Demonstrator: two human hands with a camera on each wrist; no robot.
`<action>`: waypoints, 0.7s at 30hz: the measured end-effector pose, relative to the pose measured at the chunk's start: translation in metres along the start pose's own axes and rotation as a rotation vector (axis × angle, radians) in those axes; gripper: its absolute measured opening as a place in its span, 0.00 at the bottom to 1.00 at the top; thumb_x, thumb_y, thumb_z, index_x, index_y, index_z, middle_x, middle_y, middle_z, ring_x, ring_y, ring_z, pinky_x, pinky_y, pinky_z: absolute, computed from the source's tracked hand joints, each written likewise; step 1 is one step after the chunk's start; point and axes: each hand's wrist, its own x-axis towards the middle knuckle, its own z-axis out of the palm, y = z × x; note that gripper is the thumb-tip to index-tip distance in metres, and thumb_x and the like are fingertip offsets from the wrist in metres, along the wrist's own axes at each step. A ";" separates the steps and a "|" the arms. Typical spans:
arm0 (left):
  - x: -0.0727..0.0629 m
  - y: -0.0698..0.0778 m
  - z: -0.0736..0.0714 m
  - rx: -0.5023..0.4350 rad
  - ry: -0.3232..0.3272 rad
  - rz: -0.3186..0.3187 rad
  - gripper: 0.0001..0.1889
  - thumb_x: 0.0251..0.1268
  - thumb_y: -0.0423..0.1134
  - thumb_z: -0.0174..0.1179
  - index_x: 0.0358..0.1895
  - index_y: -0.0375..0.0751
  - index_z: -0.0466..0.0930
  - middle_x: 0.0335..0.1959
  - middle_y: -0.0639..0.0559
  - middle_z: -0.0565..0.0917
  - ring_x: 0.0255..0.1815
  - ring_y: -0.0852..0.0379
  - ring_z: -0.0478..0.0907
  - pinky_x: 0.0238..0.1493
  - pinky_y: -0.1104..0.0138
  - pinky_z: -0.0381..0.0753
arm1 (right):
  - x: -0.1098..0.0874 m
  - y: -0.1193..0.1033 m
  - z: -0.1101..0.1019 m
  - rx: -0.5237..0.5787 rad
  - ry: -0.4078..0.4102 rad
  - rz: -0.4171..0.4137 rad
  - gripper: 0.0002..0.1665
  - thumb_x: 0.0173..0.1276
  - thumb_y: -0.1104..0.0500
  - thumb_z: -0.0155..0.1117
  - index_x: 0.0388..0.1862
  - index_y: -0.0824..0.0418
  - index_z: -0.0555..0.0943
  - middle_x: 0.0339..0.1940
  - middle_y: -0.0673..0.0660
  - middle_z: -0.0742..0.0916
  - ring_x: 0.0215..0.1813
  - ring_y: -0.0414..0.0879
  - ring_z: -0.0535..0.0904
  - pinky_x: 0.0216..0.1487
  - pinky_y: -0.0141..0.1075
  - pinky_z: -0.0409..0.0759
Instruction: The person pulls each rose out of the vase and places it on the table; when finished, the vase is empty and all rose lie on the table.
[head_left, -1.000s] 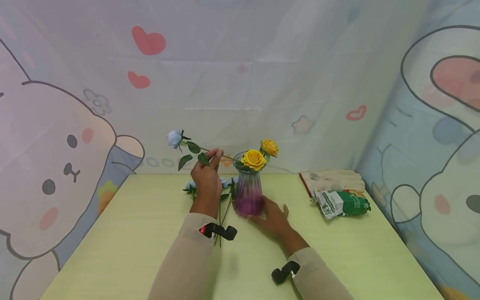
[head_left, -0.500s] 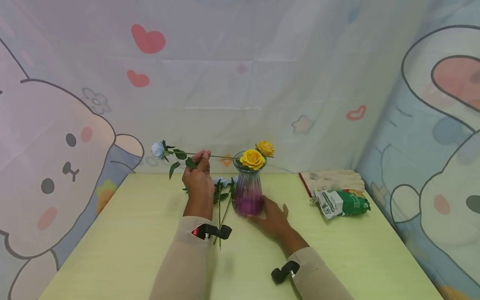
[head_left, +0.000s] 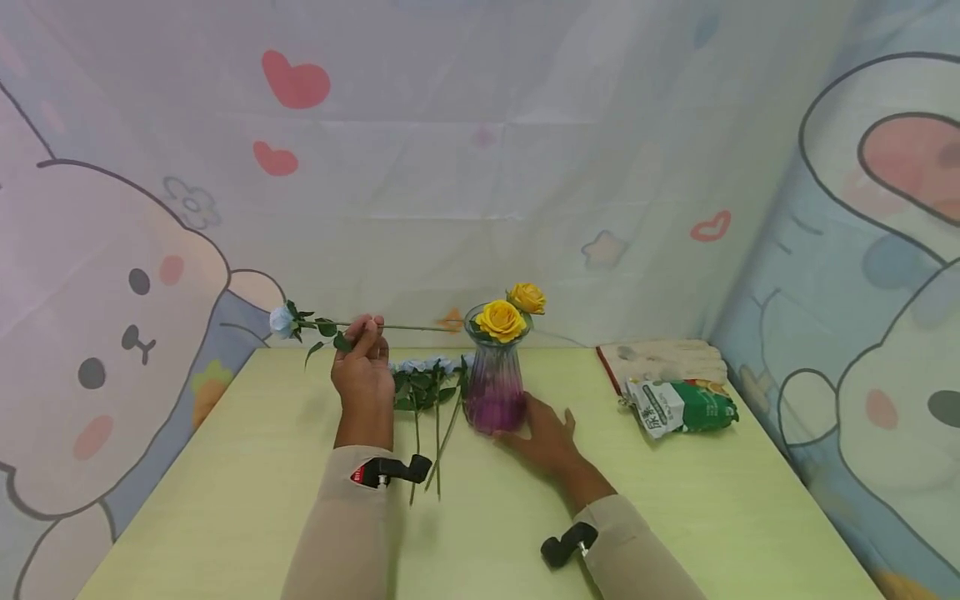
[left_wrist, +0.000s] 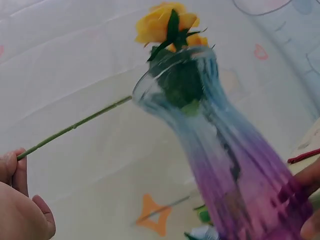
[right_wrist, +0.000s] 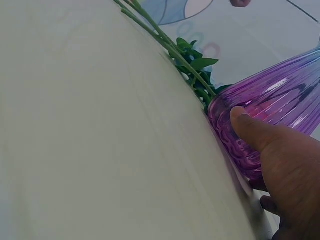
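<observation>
My left hand (head_left: 363,375) pinches the stem of a light blue artificial rose (head_left: 282,322) between thumb and fingers. The rose lies nearly level in the air, bloom to the left. Its bare green stem (left_wrist: 75,126) points at the vase's mouth; whether the tip touches the rim I cannot tell. The glass vase (head_left: 495,387), clear at the top and purple below, stands upright with two yellow roses (head_left: 501,321) in it. Low on its right side, my right hand (head_left: 547,437) grips the vase, thumb on the near face (right_wrist: 240,120); some fingers are hidden behind it.
Several blue roses (head_left: 423,367) lie on the table left of the vase, stems toward me. At the right back are a green and white packet (head_left: 686,408) and a pair of pale gloves (head_left: 667,361). A printed cloth (head_left: 450,167) hangs behind the table (head_left: 225,500).
My left hand has moved left and slightly down with the blue rose, whose stem has come level and away from over the vase's mouth. My right hand and the vase have stayed put.
</observation>
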 end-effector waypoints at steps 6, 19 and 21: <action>0.012 0.021 -0.023 0.071 -0.068 -0.084 0.10 0.77 0.23 0.62 0.36 0.38 0.87 0.41 0.49 0.88 0.44 0.52 0.89 0.45 0.66 0.74 | 0.001 0.004 0.003 -0.007 -0.001 -0.001 0.61 0.72 0.25 0.67 0.89 0.60 0.61 0.86 0.60 0.74 0.86 0.61 0.69 0.85 0.77 0.40; 0.025 0.072 -0.071 0.848 -0.398 -0.285 0.13 0.85 0.29 0.58 0.54 0.46 0.92 0.48 0.63 0.91 0.53 0.65 0.90 0.61 0.74 0.85 | 0.000 0.001 0.002 0.004 -0.002 -0.009 0.60 0.73 0.26 0.68 0.89 0.61 0.62 0.85 0.60 0.74 0.86 0.62 0.69 0.84 0.78 0.40; 0.026 0.076 -0.081 0.971 -0.411 -0.262 0.11 0.84 0.31 0.60 0.59 0.41 0.89 0.48 0.65 0.92 0.52 0.65 0.90 0.60 0.74 0.86 | 0.000 0.002 0.002 0.003 0.005 -0.013 0.60 0.72 0.26 0.68 0.89 0.61 0.62 0.85 0.60 0.75 0.86 0.62 0.70 0.84 0.79 0.40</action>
